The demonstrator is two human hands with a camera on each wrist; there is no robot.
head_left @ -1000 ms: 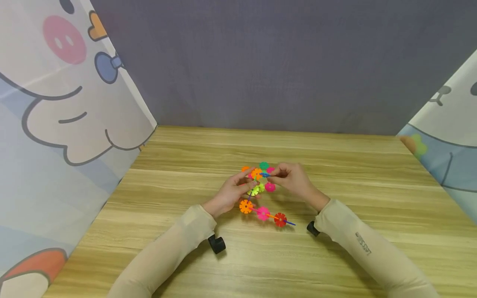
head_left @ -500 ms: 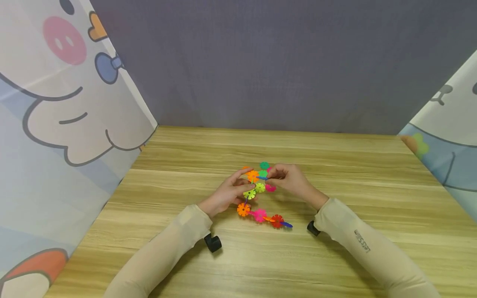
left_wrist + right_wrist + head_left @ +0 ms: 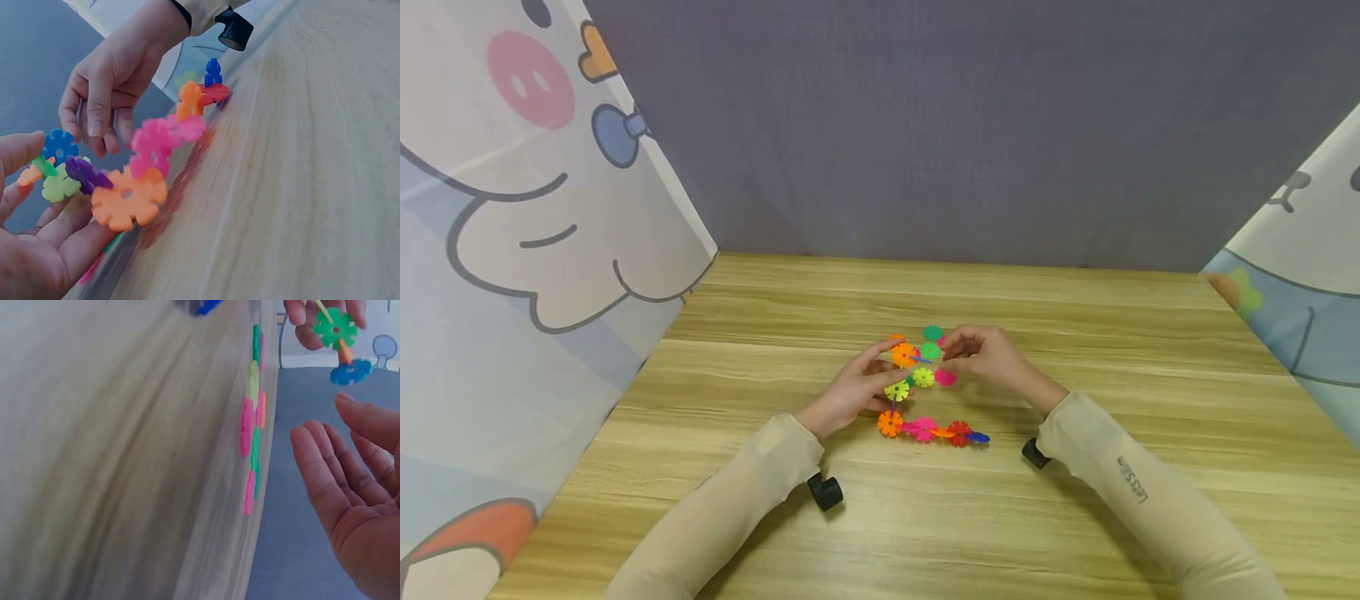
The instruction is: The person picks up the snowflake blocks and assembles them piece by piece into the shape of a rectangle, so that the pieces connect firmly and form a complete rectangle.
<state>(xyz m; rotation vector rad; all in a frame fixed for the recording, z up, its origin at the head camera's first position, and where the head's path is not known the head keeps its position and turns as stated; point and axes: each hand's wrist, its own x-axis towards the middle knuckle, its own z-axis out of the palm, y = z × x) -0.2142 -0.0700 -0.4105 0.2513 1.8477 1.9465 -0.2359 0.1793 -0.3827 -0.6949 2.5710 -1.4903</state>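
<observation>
My left hand (image 3: 848,390) pinches a chain of slotted, flower-shaped plastic discs between thumb and fingers. In the left wrist view its blue end disc (image 3: 60,145) stands near my left thumb, joined to a small orange disc (image 3: 28,175). From the held yellow-green disc (image 3: 61,185) the chain runs through a purple disc (image 3: 86,174) and a large orange disc (image 3: 129,200) to pink, orange, red and blue ones. My right hand (image 3: 992,358) is just right of the blue end disc, fingers loosely bent and apart, holding nothing; the right wrist view shows a gap between them.
Loose discs lie flat on the wooden table (image 3: 1075,333) behind and beneath the chain, among them a dark green disc (image 3: 932,332) and a pink disc (image 3: 946,377). A grey partition (image 3: 962,133) rises at the table's back edge, with cartoon-printed panels at both sides.
My right fingers have let go of the blue end disc and spread slightly. My left hand has shifted a little left with the chain, whose free red and blue end has swung.
</observation>
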